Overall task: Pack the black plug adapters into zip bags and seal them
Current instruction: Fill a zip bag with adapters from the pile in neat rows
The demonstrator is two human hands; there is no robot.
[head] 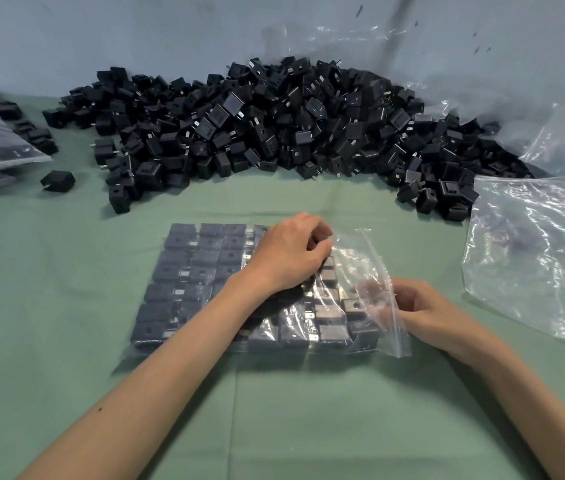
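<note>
Zip bag (357, 261) flat on tabletop (66, 341), adapters (177, 237) rowed inside, mouth facing right, seam running far-to-near. My left grip (291, 254) clutches mouth's far end; right grip (423, 310) pinches near end, likely seal start.

1. The plug adapters (239, 126) are black, with silver metal prongs.
2. The zip bag (360, 251) is clear and glossy.
3. The desk (291, 410) cloth is plain muted green.
4. The wall (135, 36) is pale blue-grey.
</note>
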